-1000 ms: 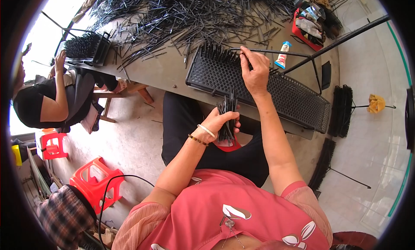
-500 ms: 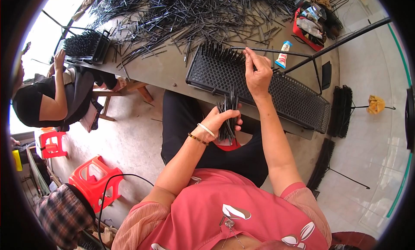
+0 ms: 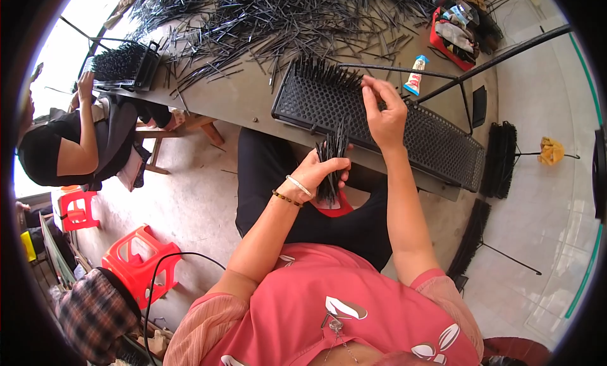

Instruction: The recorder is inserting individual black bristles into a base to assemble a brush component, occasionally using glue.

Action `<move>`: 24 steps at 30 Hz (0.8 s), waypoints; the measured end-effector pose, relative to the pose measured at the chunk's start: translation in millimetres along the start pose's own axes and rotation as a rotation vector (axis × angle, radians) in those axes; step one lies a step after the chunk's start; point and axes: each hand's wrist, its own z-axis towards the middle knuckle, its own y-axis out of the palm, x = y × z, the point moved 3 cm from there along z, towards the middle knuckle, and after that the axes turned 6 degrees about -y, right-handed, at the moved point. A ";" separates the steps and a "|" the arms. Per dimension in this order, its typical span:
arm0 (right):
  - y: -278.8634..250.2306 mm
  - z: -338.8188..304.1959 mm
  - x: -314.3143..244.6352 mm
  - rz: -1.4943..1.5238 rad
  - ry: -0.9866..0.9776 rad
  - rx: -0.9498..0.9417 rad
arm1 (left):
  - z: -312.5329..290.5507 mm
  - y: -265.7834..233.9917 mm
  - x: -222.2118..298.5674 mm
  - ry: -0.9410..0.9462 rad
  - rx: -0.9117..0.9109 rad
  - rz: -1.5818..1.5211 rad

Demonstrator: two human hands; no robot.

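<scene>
Gripping a bundle of black strips point(image 3: 333, 142) around its middle, the left hand point(image 3: 314, 173) is closed, with strip ends fanning out above and below it. Each strip looks light, thin and fairly stiff, probably smooth enough to slide against its neighbours, so the middle seems the surest hold for the bundle, and one end for a single strip. Ahead and to the right, the right hand point(image 3: 388, 116) curls loosely over a perforated black panel point(image 3: 306, 100); whether it pinches anything I cannot tell. Just left of it, upright bristles point(image 3: 319, 74) line the panel's far edge; beyond both hands lies a heap of loose strips point(image 3: 253, 24).
</scene>
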 end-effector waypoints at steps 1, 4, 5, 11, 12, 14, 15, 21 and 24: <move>-1.6 -7.3 3.7 0.234 0.320 -0.146 | -0.7 0.2 1.8 0.012 -0.016 0.020; -10.0 -25.0 -3.0 0.572 0.677 -0.369 | -0.2 1.0 3.0 0.028 -0.086 0.003; -13.2 -27.3 -10.2 0.672 0.810 -0.420 | 0.5 1.0 2.6 0.024 -0.087 0.004; -19.1 -43.7 -6.1 0.811 1.061 -0.411 | 1.9 11.6 -2.4 -0.031 -0.173 -0.057; -18.3 -46.1 -4.6 0.833 1.100 -0.374 | 3.6 10.7 -4.9 -0.046 -0.130 -0.052; -17.2 -50.3 -0.9 0.855 1.140 -0.334 | 4.8 10.2 -6.8 -0.062 -0.086 -0.047; -17.6 -51.3 2.1 0.819 1.126 -0.300 | 5.1 10.9 -6.4 -0.054 -0.101 -0.021; -29.3 -41.4 12.4 0.729 1.042 -0.097 | 3.7 10.3 -4.6 -0.058 -0.174 0.014; -41.5 -28.4 16.6 0.673 0.936 0.105 | 1.7 10.9 -3.7 -0.087 -0.177 -0.025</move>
